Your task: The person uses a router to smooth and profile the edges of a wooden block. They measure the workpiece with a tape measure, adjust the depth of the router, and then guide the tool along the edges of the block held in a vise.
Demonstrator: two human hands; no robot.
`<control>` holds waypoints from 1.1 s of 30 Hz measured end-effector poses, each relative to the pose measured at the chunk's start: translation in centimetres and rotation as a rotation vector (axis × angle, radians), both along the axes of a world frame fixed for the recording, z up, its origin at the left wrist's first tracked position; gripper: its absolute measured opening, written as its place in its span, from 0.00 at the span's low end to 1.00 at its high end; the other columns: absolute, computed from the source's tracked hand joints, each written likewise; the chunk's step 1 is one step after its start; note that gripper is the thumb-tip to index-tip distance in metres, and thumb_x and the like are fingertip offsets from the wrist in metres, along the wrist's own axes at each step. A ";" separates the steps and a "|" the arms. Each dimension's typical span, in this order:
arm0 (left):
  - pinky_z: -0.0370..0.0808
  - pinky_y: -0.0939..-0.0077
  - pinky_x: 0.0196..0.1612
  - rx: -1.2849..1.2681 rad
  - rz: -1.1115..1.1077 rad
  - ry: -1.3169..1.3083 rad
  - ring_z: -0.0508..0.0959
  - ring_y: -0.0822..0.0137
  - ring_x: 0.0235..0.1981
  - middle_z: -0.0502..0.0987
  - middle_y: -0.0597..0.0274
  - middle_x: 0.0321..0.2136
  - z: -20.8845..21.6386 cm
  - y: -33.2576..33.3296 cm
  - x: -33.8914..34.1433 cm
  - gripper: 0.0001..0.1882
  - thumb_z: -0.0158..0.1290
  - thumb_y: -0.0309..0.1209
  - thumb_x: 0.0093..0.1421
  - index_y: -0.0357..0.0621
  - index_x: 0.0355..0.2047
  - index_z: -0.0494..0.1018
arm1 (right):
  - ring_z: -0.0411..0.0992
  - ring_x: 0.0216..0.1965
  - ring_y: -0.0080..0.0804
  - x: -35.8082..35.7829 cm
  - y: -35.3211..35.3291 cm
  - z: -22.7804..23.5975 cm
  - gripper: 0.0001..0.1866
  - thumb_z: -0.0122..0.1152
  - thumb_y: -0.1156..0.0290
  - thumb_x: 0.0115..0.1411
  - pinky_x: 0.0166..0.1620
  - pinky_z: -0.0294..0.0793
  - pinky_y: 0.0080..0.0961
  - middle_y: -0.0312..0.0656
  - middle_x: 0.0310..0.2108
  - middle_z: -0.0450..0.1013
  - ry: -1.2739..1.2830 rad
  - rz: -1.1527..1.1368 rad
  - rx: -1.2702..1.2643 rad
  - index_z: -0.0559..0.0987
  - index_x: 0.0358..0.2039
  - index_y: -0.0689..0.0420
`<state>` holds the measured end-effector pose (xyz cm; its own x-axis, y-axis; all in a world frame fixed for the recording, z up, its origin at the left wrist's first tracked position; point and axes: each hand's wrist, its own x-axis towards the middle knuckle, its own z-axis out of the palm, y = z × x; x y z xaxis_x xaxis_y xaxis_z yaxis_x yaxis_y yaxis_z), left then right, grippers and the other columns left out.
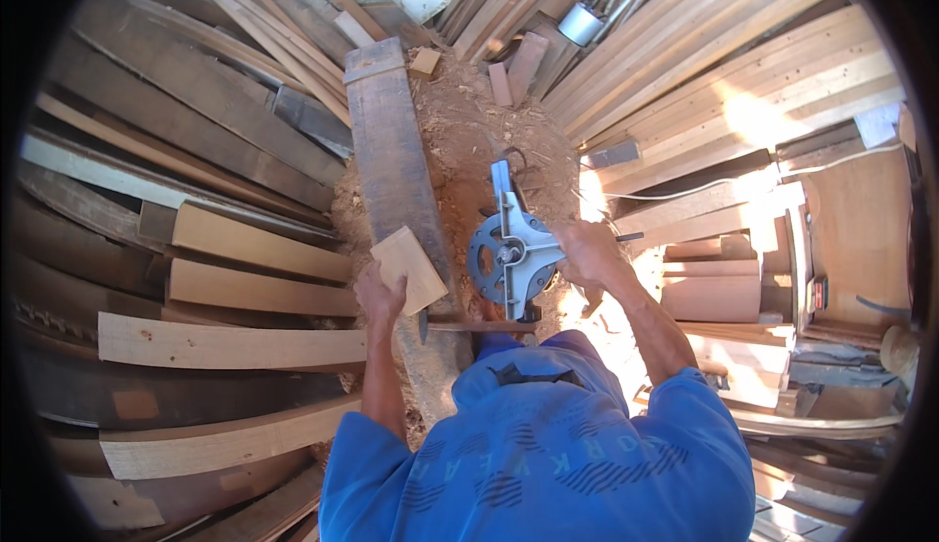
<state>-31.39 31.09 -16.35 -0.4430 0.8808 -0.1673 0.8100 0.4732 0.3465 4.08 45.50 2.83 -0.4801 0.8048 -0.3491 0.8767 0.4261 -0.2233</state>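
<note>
My left hand (380, 293) is closed around the near left edge of a small flat wooden block (416, 273), tilted above a long dark plank (391, 151). To its right, my right hand (591, 253) grips the right side of a grey tool (528, 248). The tool has a round slotted plate, a silver three-armed frame and a central hub; its exact kind I cannot make out. Below the block lies a thin reddish wooden strip (484, 327), with a dark pointed piece (423, 327) at its left end.
Sawdust (499, 121) covers the ground beyond the tool. Stacked dark boards (196, 112) and pale boards (235, 343) crowd the left. More timber (704, 43) leans at the right, near a white cable (685, 195). A silver can (580, 24) stands at the back.
</note>
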 end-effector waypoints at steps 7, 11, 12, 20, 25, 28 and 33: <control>0.65 0.70 0.62 0.234 -0.241 -1.432 0.72 0.66 0.58 0.75 0.56 0.54 8.6 4.5 8.2 0.32 0.54 0.48 0.69 0.38 0.64 0.67 | 0.79 0.32 0.56 2.4 -3.6 4.9 0.11 0.65 0.72 0.43 0.37 0.77 0.50 0.52 0.25 0.77 0.184 0.148 0.032 0.76 0.30 0.59; 0.70 0.71 0.58 0.174 -0.350 -1.527 0.75 0.67 0.52 0.76 0.57 0.51 15.7 2.3 12.8 0.33 0.53 0.53 0.68 0.37 0.60 0.67 | 0.78 0.32 0.57 4.6 -6.5 5.9 0.10 0.64 0.73 0.42 0.36 0.76 0.51 0.52 0.24 0.76 0.320 0.173 -0.007 0.76 0.28 0.59; 0.71 0.70 0.57 0.172 -0.255 -1.591 0.75 0.67 0.51 0.76 0.58 0.50 16.3 1.3 13.4 0.34 0.53 0.54 0.68 0.37 0.59 0.67 | 0.78 0.32 0.57 5.2 -7.3 6.0 0.10 0.64 0.73 0.42 0.36 0.76 0.51 0.52 0.24 0.76 0.337 0.170 -0.007 0.76 0.28 0.59; 0.72 0.63 0.60 0.286 0.010 -1.657 0.77 0.56 0.56 0.75 0.45 0.57 21.9 -7.0 16.5 0.42 0.53 0.56 0.66 0.33 0.67 0.61 | 0.77 0.31 0.57 6.4 -13.0 6.5 0.12 0.66 0.72 0.40 0.34 0.72 0.51 0.50 0.24 0.76 0.496 0.209 -0.107 0.77 0.28 0.59; 0.77 0.65 0.55 0.171 0.205 -1.493 0.80 0.56 0.49 0.77 0.46 0.50 21.3 -10.3 15.7 0.32 0.50 0.53 0.69 0.39 0.61 0.64 | 0.79 0.34 0.56 5.0 -15.5 2.8 0.10 0.62 0.73 0.40 0.37 0.76 0.51 0.53 0.26 0.78 0.538 0.197 -0.201 0.79 0.27 0.60; 0.76 0.67 0.52 0.096 0.113 -1.450 0.80 0.62 0.46 0.79 0.52 0.43 19.9 -11.0 14.7 0.26 0.49 0.52 0.70 0.39 0.52 0.70 | 0.78 0.35 0.57 4.0 -17.6 0.5 0.10 0.63 0.73 0.40 0.37 0.75 0.51 0.53 0.27 0.78 0.504 0.165 -0.230 0.80 0.27 0.59; 0.75 0.74 0.46 -0.195 -0.078 -1.392 0.77 0.72 0.40 0.78 0.63 0.37 14.4 -9.0 10.8 0.23 0.55 0.50 0.68 0.40 0.46 0.73 | 0.79 0.36 0.57 3.0 -21.3 -1.0 0.09 0.62 0.72 0.42 0.38 0.76 0.51 0.54 0.27 0.78 0.467 0.077 -0.150 0.80 0.27 0.59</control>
<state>-20.56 22.07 -1.99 0.2320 0.8073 -0.5426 -0.1109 0.5761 0.8098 7.13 24.18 1.85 -0.6690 0.7181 -0.1918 0.6355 0.4188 -0.6486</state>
